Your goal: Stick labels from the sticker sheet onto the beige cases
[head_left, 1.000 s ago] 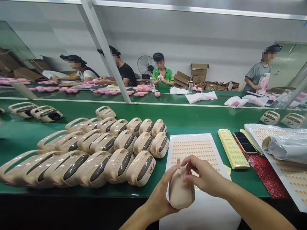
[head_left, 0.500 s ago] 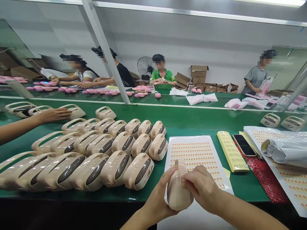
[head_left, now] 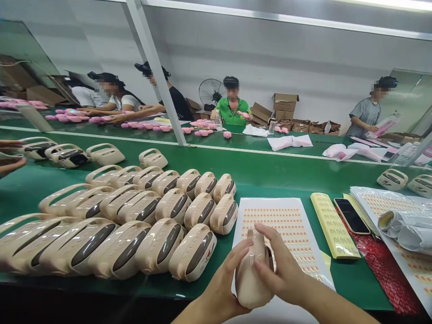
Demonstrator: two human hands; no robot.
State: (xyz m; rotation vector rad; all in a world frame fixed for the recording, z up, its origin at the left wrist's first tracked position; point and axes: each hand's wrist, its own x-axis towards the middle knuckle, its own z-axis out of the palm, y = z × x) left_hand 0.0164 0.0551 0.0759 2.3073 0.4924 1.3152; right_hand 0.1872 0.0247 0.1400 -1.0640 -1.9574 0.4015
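Observation:
A beige handled device (head_left: pixel 251 281) is held upright above the near end of a white sticker sheet (head_left: pixel 297 234). My left hand (head_left: pixel 224 283) wraps round its left side, fingers closed on it. On its right side my right hand (head_left: pixel 281 265) grips it, the thumb pressed to the side and the fingers over the handle. Left of my hands, rows of similar beige devices with dark panels (head_left: pixel 194 254) stand on the green table (head_left: pixel 202 288). The far side of the held device is hidden.
To the right lie a yellow sticker stack (head_left: pixel 334 225), a phone (head_left: pixel 351 216), red wrap (head_left: pixel 388 274) and plastic-covered sheets (head_left: pixel 408 225). Another person's hand (head_left: pixel 11 157) is at the left edge. Several people sit or stand behind a long bench with pink items (head_left: pixel 145 126).
My right hand's fingers have spread from a pinch at the device's side to its handle. The other person's hand has drawn back leftward. The view has shifted slightly.

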